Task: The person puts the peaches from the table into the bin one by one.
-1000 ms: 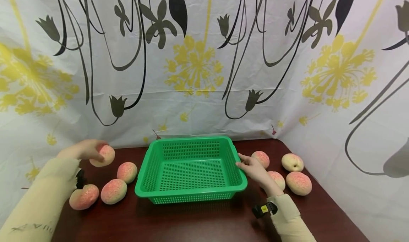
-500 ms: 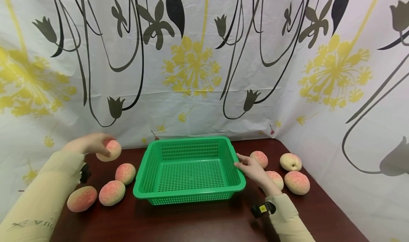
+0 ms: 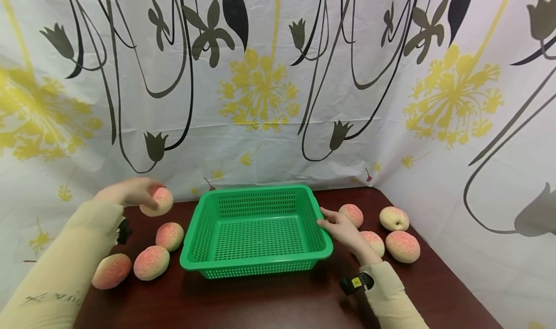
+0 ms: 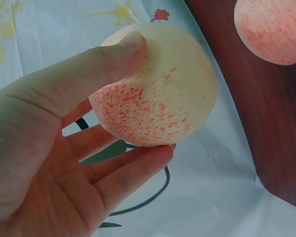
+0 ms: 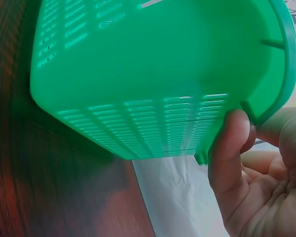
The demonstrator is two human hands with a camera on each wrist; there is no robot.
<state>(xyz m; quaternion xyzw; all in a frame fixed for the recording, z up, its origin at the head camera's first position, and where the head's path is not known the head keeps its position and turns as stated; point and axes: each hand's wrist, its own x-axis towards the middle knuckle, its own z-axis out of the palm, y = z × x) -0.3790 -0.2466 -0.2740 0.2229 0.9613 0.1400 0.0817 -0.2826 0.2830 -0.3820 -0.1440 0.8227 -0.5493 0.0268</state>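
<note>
My left hand (image 3: pixel 132 192) holds a pink and cream peach (image 3: pixel 159 201) above the table at the left, apart from the basket. In the left wrist view the thumb presses on one side of this peach (image 4: pixel 172 89) and the fingers support it from below. A green plastic basket (image 3: pixel 256 259) with slotted walls stands mid-table, and nothing lies in it. At its right side my right hand (image 3: pixel 343 228) grips the rim. The right wrist view has the thumb against the basket's outer wall (image 5: pixel 153 64), just under the rim; some fingertips are hidden.
Three peaches (image 3: pixel 151 262) lie on the dark red table (image 3: pixel 243 302) left of the basket. Several more peaches (image 3: pixel 403 246) lie to the right, close to the right forearm. A flower-patterned white cloth (image 3: pixel 256 160) hangs behind the table and along its right side.
My left hand has moved right and slightly up with the peach, toward the basket. The right hand keeps its place on the basket rim. The whole head view has shifted slightly.
</note>
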